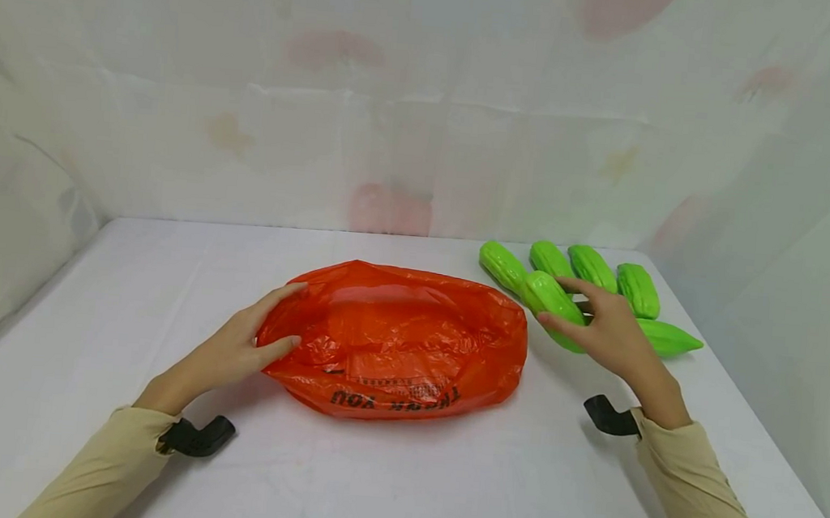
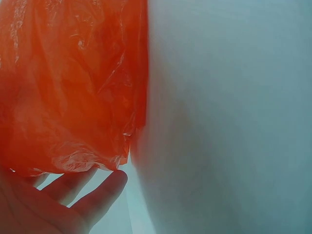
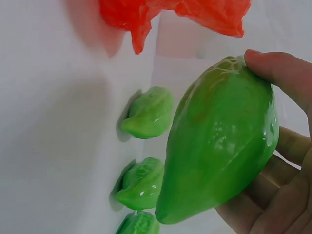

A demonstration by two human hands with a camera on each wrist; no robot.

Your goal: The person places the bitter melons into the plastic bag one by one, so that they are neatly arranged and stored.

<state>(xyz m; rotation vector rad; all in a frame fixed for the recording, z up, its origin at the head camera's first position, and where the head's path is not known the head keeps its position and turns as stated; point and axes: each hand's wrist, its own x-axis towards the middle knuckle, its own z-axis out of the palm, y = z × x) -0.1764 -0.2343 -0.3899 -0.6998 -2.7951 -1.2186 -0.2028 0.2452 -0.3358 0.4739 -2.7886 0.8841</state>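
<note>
A red plastic bag with black "THANK YOU" lettering lies on the table, its mouth spread wide. My left hand holds the bag's left end, with thumb and index finger over its rim. In the left wrist view, other fingers reach along the outside of the bag. Right of the bag, my right hand grips a glossy green vegetable, tapered to a point at one end, between thumb and fingers. It appears raised above the table in the right wrist view; its exact kind is unclear.
Several similar green vegetables lie at the back right of the white table, and one with a pointed end sits behind my right hand. A patterned pale cloth hangs behind and around the table.
</note>
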